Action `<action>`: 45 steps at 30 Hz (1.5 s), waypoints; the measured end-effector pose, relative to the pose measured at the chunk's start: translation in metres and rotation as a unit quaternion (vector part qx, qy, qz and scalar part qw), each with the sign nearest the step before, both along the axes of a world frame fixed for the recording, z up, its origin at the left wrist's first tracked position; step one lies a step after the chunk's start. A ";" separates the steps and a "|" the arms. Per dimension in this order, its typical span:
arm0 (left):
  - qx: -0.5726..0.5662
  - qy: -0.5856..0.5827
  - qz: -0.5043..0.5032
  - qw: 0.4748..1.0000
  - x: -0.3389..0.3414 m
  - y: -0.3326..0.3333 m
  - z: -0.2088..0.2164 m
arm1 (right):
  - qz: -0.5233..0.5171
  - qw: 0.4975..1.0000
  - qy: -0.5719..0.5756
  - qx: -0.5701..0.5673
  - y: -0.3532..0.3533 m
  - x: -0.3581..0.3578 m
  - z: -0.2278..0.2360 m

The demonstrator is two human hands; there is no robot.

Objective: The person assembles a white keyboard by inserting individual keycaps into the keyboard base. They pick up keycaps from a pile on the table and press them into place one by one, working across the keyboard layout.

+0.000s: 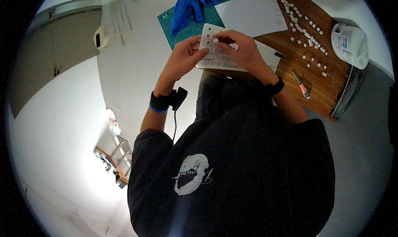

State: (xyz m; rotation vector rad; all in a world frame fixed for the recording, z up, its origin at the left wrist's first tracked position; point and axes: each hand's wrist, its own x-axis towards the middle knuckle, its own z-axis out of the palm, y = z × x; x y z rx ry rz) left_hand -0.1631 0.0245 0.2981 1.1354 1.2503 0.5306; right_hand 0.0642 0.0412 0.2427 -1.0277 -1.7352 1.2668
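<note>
A white keyboard point(222, 64) lies across the table's near edge, its left end pointing away and showing several small dark openings. My left hand point(182, 56) grips that left end, thumb on top and fingers curled at the side. Over the same end, my right hand point(244, 50) is closed in a pinch. Between its thumb and forefinger is a small white piece point(215, 41) that looks like a keycap, touching or just above the keyboard; which of the two I cannot tell. My right hand hides part of the keys.
Loose white keycaps point(310, 37) are scattered over the wooden table point(286, 44) at right. A red-handled screwdriver point(304, 89) lies near the front edge. Behind the keyboard are a white sheet point(251, 13), a green cutting mat point(166, 23) and a blue cloth point(186, 8). A white container point(350, 46) stands far right.
</note>
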 end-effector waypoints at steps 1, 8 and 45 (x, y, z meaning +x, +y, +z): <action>-0.002 -0.001 0.002 1.000 0.000 0.000 0.002 | -0.003 1.000 0.005 -0.007 0.000 0.000 0.000; 0.020 0.041 -0.010 0.999 0.003 -0.004 0.012 | 0.021 0.997 -0.021 0.069 0.001 -0.002 0.002; 0.018 0.079 0.060 0.995 -0.010 -0.012 -0.011 | -0.124 0.950 -0.282 -0.045 0.064 0.113 -0.173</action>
